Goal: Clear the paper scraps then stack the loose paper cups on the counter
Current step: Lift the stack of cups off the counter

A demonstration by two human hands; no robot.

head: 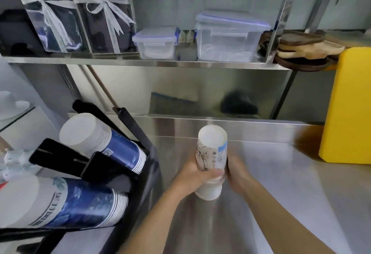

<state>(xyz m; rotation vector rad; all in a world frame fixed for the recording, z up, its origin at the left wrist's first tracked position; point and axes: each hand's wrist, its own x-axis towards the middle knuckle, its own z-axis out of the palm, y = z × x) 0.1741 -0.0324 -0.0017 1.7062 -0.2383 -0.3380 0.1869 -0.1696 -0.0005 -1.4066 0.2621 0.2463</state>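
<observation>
Both hands, left hand (192,175) and right hand (237,171), clasp the upturned paper cups (210,157) with fingers wrapped mid-stack; light, crushable, so grip gently near the rims.

Single head-worn view, angled forward and down, close over the counter (271,173); shelf (140,62) ahead

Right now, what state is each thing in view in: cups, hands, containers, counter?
Cup stack: upside down, standing on the counter, held from both sides.
Left hand: gripping the stack's left side.
Right hand: pressed on the stack's right side.
Blue cup sleeves: nested, lying tilted in the black rack.
Small container: lid clipped shut.
Large container: lid clipped shut.
Counter: no scraps visible.
</observation>
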